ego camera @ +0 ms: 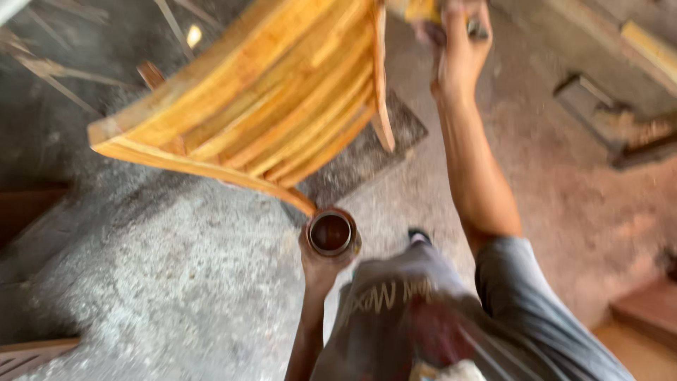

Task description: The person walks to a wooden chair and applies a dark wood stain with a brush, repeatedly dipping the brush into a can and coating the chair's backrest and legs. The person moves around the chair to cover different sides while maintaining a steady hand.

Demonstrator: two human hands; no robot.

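Far left, dark wooden boards (32, 212) sit at the edge of the concrete floor (169, 282), and a slatted piece (28, 356) pokes in at the bottom left corner. Thin sticks (49, 67) lie scattered at the top left. Moving right, the big thing here: a slatted wooden chair (275, 99), golden and glossy, tipped over at an angle above the floor, its lowest corner coming down just beside the can. Under its right side a dark mat (367, 159) lies flat on the floor. Now the left hand (321, 264), low and centre, is wrapped around a small round can (331, 233), open top up, dark brown liquid inside; the can sits upright in that grip, just below the chair's lower tip. Right of that, a shoe tip (418, 235) shows on the floor, then the person's grey shirt (423, 310) fills the bottom. Up at the top, the right hand (462, 46) is raised at the chair's upper right edge, closed around something yellowish (423, 10) — too blurred to name, and cut by the frame's top. Its forearm runs down to a grey sleeve (522, 282). Far right, timber pieces (627, 130) lie on the dusty floor, and a reddish board (649, 307) sits at the lower right corner.
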